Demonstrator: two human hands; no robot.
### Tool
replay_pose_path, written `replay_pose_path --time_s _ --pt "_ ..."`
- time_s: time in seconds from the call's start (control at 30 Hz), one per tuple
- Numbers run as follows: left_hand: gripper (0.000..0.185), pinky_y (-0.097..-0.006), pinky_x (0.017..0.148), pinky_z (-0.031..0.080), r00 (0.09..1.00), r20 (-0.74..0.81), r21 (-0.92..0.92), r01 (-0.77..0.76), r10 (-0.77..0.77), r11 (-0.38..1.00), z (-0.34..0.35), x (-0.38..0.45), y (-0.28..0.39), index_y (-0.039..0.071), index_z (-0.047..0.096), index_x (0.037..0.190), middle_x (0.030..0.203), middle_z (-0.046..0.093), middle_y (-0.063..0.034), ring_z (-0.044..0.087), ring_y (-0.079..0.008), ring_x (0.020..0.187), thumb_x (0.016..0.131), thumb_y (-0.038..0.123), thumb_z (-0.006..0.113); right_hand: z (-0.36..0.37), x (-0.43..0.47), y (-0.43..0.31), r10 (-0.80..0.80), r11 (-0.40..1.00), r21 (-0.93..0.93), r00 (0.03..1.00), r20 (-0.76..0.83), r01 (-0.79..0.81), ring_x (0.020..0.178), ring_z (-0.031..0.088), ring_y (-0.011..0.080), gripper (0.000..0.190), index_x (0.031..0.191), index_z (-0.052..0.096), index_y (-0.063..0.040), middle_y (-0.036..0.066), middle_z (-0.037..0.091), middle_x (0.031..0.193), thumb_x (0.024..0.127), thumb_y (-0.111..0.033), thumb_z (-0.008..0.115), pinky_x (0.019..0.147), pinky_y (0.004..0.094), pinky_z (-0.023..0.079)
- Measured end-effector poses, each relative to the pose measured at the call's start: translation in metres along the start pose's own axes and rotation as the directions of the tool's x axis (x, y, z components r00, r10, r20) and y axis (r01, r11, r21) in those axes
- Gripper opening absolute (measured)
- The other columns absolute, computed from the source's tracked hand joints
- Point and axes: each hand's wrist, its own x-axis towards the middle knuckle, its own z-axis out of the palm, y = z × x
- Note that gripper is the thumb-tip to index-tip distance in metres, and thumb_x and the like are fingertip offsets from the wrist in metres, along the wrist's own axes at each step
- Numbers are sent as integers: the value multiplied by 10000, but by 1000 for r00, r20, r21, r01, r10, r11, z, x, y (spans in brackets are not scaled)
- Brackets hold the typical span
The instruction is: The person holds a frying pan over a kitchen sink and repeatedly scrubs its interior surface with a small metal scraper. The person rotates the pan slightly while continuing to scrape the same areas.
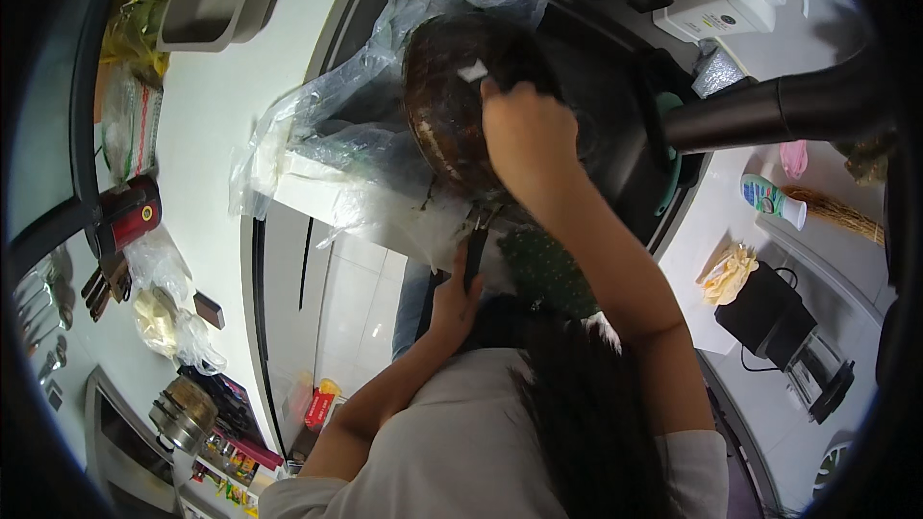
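Note:
My left hand (456, 306) grips the black handle (476, 254) of a dark brown, stained pan (440, 112). The pan is held tilted over the black sink (613, 151). My right hand (530, 131) is closed against the pan's broad face; a small white piece (474, 71) shows by its fingertips. Most of whatever it holds is hidden by the fingers, and I cannot tell what it is. Clear plastic sheeting (339, 79) drapes around the pan and over the sink's front edge. Below the pan hangs a dark green dotted cloth (544, 270).
A black faucet (757, 115) reaches over the sink from the right. Beyond it stands a white pump bottle (710, 0). On the right counter are a white-capped bottle (771, 202) and a black appliance (768, 313). The left counter holds a grey basin (209, 11) and a steel pot (184, 414).

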Motion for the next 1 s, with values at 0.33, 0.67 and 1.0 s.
replay_pose_path --time_s 0.33,0.67,1.0 --pt "669 -492 634 472 999 30 -21 28 -27 999 1 0 -4 195 131 1482 800 619 -296 609 -476 727 936 212 518 -11 26 -3 30 999 -31 990 137 -26 733 663 346 173 844 651 -35 165 658 772 877 -151 528 632 424 540" --pt "668 -506 647 467 999 42 -45 24 -22 999 6 -1 -10 206 121 1482 803 620 -307 606 -491 746 935 196 504 -14 38 -3 128 991 3 941 314 -136 883 661 334 132 857 689 -44 168 672 900 807 -138 611 709 412 547" --pt "673 -513 609 456 999 34 -32 16 -15 999 3 -1 -3 177 110 1481 746 607 -294 599 -474 694 933 191 501 -14 41 -23 -35 996 -70 964 264 56 709 660 342 224 827 671 -32 180 641 737 900 -164 505 611 426 531"
